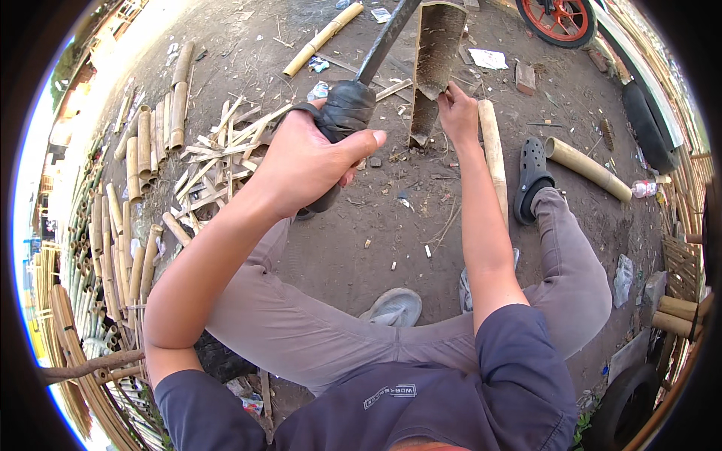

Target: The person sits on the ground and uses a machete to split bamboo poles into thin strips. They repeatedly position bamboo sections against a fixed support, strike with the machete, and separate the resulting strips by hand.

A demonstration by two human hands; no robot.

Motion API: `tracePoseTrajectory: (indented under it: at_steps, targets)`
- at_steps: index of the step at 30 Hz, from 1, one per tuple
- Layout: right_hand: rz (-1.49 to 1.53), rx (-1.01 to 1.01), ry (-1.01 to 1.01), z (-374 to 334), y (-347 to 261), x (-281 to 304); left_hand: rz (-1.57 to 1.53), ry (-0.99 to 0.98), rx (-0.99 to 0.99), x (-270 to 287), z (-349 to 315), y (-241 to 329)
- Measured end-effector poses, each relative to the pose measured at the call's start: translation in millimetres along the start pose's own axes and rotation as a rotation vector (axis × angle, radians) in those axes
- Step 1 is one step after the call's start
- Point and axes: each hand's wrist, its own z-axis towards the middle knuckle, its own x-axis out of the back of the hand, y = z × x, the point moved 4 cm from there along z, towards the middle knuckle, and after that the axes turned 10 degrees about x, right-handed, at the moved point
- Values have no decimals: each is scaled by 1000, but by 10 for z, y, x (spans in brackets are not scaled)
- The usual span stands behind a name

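Observation:
My left hand (308, 161) is wrapped round the thick black handle of a machete (348, 107), its thumb stretched along the right side. The dark blade points up and away, leaving the view at the top edge. Just right of the blade stands a half-round piece of split bamboo (438, 49), brown, with its hollow side showing and a jagged lower end. The fingers of my right hand (457, 113) pinch that piece near its lower right edge. Blade and bamboo appear close together, but I cannot tell whether they touch.
A heap of split bamboo sticks (218, 154) lies to the left, beside cut bamboo lengths (143, 143). More bamboo poles (492, 161) lie near my right foot (532, 180). A brick (525, 78), an orange wheel (558, 19) and a tyre (647, 128) are at the far right.

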Motion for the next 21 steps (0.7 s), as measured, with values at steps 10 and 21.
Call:
tracePoseTrajectory:
  at_steps: [10,21]
  targets:
    - [-39,30,32,-82,-113,-1,-140,-23,-22,-398,227,80]
    - [-71,81,70,-124,-117,-21,-222,3,-114,-342,242,52]
